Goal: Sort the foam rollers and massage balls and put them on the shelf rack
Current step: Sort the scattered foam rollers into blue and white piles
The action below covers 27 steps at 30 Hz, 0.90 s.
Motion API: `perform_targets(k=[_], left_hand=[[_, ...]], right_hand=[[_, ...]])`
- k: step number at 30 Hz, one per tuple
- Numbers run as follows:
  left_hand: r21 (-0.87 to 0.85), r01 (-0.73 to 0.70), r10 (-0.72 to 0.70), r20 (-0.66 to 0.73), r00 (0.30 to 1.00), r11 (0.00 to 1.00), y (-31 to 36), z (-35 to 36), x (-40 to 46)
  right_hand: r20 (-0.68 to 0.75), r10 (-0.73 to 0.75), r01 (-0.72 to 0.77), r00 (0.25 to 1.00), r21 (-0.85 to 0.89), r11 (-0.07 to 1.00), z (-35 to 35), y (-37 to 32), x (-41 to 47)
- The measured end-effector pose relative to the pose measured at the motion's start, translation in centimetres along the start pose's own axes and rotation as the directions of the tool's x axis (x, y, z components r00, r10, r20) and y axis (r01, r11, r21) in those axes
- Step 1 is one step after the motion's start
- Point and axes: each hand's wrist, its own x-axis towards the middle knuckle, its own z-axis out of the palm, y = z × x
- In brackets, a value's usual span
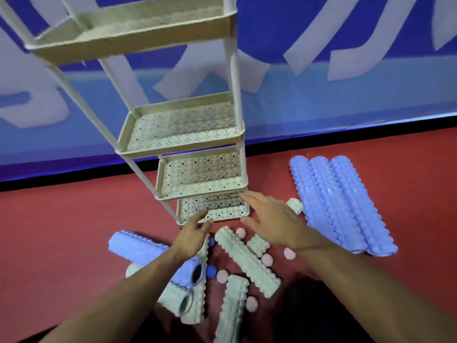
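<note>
Cream shelf rack (241, 134) stands on the red floor (61, 219) against a blue and white wall banner (321, 100); four perforated tiers visible, stacked one above another, none holding anything that shows; bottom tier (217, 209) sits just above the floor.

Left hand (195, 233) reaches forward, fingers straight and loosely spread, gripping nothing; fingertips at the front rim of the bottom tier, whether touching cannot be told. Right hand (269, 219) also flat and spread, palm down, holding nothing; fingers extend toward the right front corner of the bottom tier, hovering over the pile.

Three long blue foam rollers (341, 206) lie side by side, touching, on the floor to the right of the rack, set apart from the rest. A fourth blue foam roller (138, 246) lies left of the forearms, partly under the left arm, its hollow end facing the camera.

Pale green foam rollers in a loose heap below the hands; one long one (247, 261) lies diagonally between the arms; another (232, 308) points toward the camera; two more (188, 300) lie under the blue roller's end; a short green piece (295, 205) shows beyond the right hand.

Pink spiky massage balls (267, 259) scattered among the green rollers; a blue ball (211, 271) lies beside the blue roller's open end.
</note>
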Motion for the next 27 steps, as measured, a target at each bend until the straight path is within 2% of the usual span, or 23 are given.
perform_targets(k=[4, 6, 9, 13, 21, 25, 27], left_hand=[[-0.255, 0.074, -0.099, -0.085, 0.991, 0.964, -4.3, -4.4, -3.1], [-0.344, 0.128, -0.184, -0.136, 0.973, 0.930, -7.1, -5.7, -4.2], [-0.504, 0.219, -0.349, -0.179, 0.920, 0.835, -11.5, -6.6, -5.0], [-0.624, 0.312, -0.488, -0.129, 0.864, 0.716, -15.8, -6.2, -5.1], [-0.671, 0.431, -0.582, -0.001, 0.813, 0.603, -19.0, -3.1, 0.1], [-0.541, 0.579, -0.712, -0.053, 0.700, 0.610, -19.3, -2.4, 2.9], [-0.488, 0.653, -0.766, -0.053, 0.640, 0.579, -20.5, -2.3, 4.6]], right_hand=[[-0.030, -0.016, 0.020, 0.999, 0.121, 0.992, 2.2, -7.6, -1.6], [0.009, -0.023, 0.021, 1.000, 0.170, 0.985, 4.4, -10.7, -2.7], [0.120, -0.085, 0.083, 0.989, 0.026, 0.996, 7.0, -13.2, -2.5], [0.148, -0.160, 0.178, 0.976, -0.124, 0.976, 7.6, -14.1, 0.6], [0.173, -0.180, 0.209, 0.968, -0.167, 0.963, 7.7, -13.1, 6.3], [0.170, -0.163, 0.185, 0.972, -0.125, 0.975, 7.3, -12.3, 7.2], [0.184, -0.158, 0.180, 0.970, -0.106, 0.978, 7.1, -12.2, 7.3]])
